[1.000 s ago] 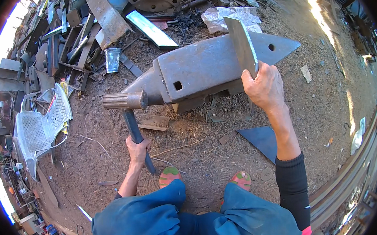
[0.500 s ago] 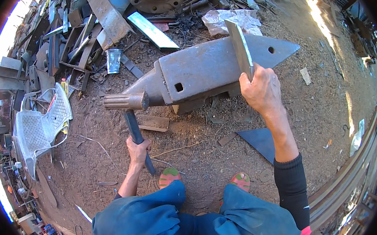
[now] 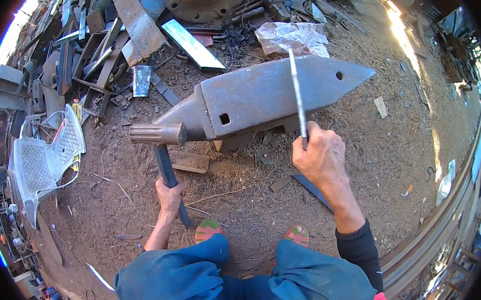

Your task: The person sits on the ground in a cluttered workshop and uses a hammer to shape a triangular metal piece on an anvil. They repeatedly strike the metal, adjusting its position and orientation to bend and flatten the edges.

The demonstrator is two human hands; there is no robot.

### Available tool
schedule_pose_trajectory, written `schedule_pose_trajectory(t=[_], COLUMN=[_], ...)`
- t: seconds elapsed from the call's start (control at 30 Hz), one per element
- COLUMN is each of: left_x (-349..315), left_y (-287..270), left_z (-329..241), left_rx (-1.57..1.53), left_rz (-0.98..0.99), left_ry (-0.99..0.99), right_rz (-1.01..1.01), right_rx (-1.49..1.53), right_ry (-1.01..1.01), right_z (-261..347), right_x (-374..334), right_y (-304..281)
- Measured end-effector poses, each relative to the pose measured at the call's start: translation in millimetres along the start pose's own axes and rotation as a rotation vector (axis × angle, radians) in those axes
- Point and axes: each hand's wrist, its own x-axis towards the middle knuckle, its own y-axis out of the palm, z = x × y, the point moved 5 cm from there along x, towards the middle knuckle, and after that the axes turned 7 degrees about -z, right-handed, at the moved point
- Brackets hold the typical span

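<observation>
My left hand (image 3: 170, 195) is closed round the dark handle of a hammer (image 3: 158, 133), whose heavy grooved head hangs beside the narrow left end of the anvil (image 3: 255, 95). In my right hand (image 3: 322, 157) is a flat metal blade (image 3: 297, 90), gripped at its near end and seen almost edge-on. The blade stands over the anvil's flat face; whether it touches the face I cannot tell. Both a square hole and a round hole show in the anvil's top.
Scrap metal (image 3: 51, 64) is heaped at the left, near a broken white plastic chair (image 3: 44, 158). A clear cup (image 3: 141, 80) stands by the heap. Behind the anvil are a flanged metal hub (image 3: 197, 13) and crumpled plastic (image 3: 293, 38). Long metal bars (image 3: 442, 220) line the right.
My right hand has turned the blade, so its broad side no longer shows, and shifted slightly left and down. The left hand still grips the hammer in nearly the same place.
</observation>
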Motion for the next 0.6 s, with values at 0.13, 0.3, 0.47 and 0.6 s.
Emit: schedule_pose_trajectory(t=[0.13, 0.3, 0.47, 0.6], left_x=[-0.2, -0.5, -1.7, 1.7], left_y=[3.7, -2.3, 4.4, -0.1], left_z=[-2.8, 0.8, -2.7, 4.3], left_rx=[0.01, 0.035, -0.001, 0.005], left_rz=[-0.008, 0.006, -0.02, 0.007], left_ry=[0.002, -0.032, 0.001, 0.005], right_rz=[-0.039, -0.083, -0.074, -0.054], right_rx=[0.156, 0.221, 0.166, 0.146], right_ry=[0.12, 0.135, 0.135, 0.126], right_z=[-20.8, -12.4, -14.6, -13.3], right_x=[-5.0, -5.9, -7.3, -7.7], right_y=[3.0, 2.9, 3.4, 6.1])
